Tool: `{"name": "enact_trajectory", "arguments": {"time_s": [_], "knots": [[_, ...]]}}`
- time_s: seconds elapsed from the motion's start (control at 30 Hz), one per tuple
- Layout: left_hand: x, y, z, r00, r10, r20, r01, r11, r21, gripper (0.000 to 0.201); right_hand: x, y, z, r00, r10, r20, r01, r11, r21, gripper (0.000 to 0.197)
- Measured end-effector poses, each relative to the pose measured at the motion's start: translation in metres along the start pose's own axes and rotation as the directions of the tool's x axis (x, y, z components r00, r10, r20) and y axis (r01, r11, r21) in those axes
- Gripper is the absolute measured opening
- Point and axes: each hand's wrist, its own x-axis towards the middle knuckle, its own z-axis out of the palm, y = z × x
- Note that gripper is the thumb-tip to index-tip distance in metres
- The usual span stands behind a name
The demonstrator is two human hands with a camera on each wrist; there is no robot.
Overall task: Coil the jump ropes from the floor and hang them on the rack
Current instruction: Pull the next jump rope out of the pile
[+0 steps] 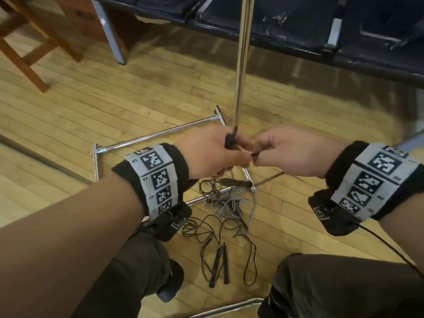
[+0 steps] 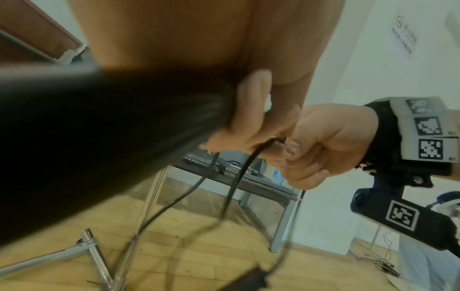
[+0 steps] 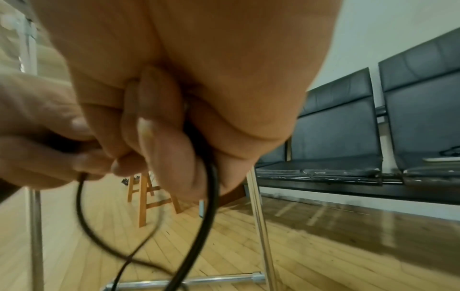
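My left hand (image 1: 215, 150) grips the black handle (image 1: 230, 141) of a jump rope, the same handle (image 2: 112, 141) filling the left wrist view. My right hand (image 1: 289, 152) pinches that rope's thin black cord (image 1: 255, 154) just beside the left fingers, and the cord (image 3: 206, 216) loops down below it. Both hands hover in front of the chrome rack's upright pole (image 1: 242, 63). On the floor lie a tangle of cords (image 1: 227, 203), one dark handle (image 1: 236, 182) and a pair of black handles (image 1: 220, 265) with a looping cord.
The rack's chrome base frame (image 1: 158, 134) lies on the wooden floor around the tangle. A row of dark bench seats (image 1: 298, 24) stands behind, a wooden stool (image 1: 27, 42) at the back left. My knees (image 1: 344, 283) frame the floor ropes.
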Motion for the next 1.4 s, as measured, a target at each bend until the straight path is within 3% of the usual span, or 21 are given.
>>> {"name": "enact_trajectory", "arguments": {"time_s": [0.07, 0.17, 0.27, 0.33, 0.53, 0.63, 0.73, 0.87, 0.93, 1.0, 1.1, 1.17, 1.23, 1.3, 1.4], "knots": [[0.002, -0.002, 0.001, 1.000, -0.010, -0.015, 0.012, 0.996, 0.085, 0.008, 0.000, 0.008, 0.001, 1.000, 0.000, -0.013, 0.000, 1.000, 0.027, 0.010], [0.004, 0.000, -0.003, 0.997, 0.027, -0.077, -0.012, 0.983, 0.185, 0.016, 0.003, 0.019, 0.004, 1.000, 0.028, 0.008, -0.029, 0.991, 0.130, 0.010], [0.004, -0.004, -0.031, 0.966, -0.021, -0.258, 0.002, 0.997, -0.073, 0.016, 0.007, 0.033, 0.005, 0.995, 0.094, -0.029, -0.090, 0.989, 0.115, 0.014], [0.003, -0.008, -0.048, 0.943, -0.069, -0.325, -0.024, 0.961, -0.275, 0.017, 0.008, 0.045, 0.002, 0.986, 0.154, -0.067, -0.150, 0.987, 0.058, 0.015], [0.003, -0.017, -0.066, 0.898, -0.130, -0.420, -0.053, 0.916, -0.398, 0.011, 0.012, 0.066, 0.000, 0.960, 0.261, -0.105, -0.256, 0.965, 0.056, 0.019], [0.003, -0.021, -0.064, 0.888, -0.146, -0.435, 0.061, 0.977, -0.204, 0.009, 0.008, 0.060, 0.001, 0.964, 0.264, -0.018, -0.262, 0.963, 0.068, 0.019], [0.000, -0.014, -0.047, 0.887, -0.149, -0.437, 0.208, 0.974, 0.091, 0.024, -0.005, 0.042, -0.004, 0.976, 0.218, 0.013, -0.216, 0.961, 0.173, 0.017], [-0.009, -0.003, -0.026, 0.905, -0.123, -0.407, 0.219, 0.956, 0.197, 0.009, -0.028, 0.010, -0.012, 0.991, 0.129, -0.021, -0.110, 0.913, 0.394, 0.017], [-0.017, 0.006, -0.014, 0.937, -0.131, -0.325, 0.189, 0.970, 0.154, 0.004, -0.041, -0.006, -0.014, 0.994, 0.098, -0.038, -0.065, 0.856, 0.513, 0.018], [-0.027, 0.014, -0.002, 0.963, -0.140, -0.230, 0.142, 0.990, -0.010, 0.008, -0.051, -0.020, -0.014, 0.992, 0.101, -0.069, -0.032, 0.758, 0.651, 0.017], [-0.046, 0.027, 0.015, 0.985, -0.050, -0.166, 0.013, 0.975, -0.220, 0.039, -0.064, -0.038, -0.015, 0.990, 0.097, -0.099, 0.019, 0.610, 0.792, 0.020], [-0.054, 0.033, 0.023, 0.985, 0.011, -0.172, -0.057, 0.961, -0.269, 0.059, -0.071, -0.049, -0.015, 0.991, 0.092, -0.100, 0.037, 0.524, 0.851, 0.019], [-0.062, 0.039, 0.027, 0.980, -0.006, -0.201, -0.040, 0.974, -0.224, 0.076, -0.078, -0.060, -0.014, 0.990, 0.100, -0.101, 0.054, 0.391, 0.919, 0.022], [-0.071, 0.047, 0.029, 0.973, -0.021, -0.231, 0.006, 0.998, -0.065, 0.083, -0.085, -0.071, -0.011, 0.988, 0.106, -0.112, 0.082, 0.253, 0.964, 0.022], [-0.083, 0.063, 0.027, 0.945, -0.035, -0.327, 0.105, 0.974, 0.199, 0.067, -0.094, -0.084, -0.005, 0.985, 0.119, -0.120, 0.108, 0.107, 0.988, 0.017]]}}
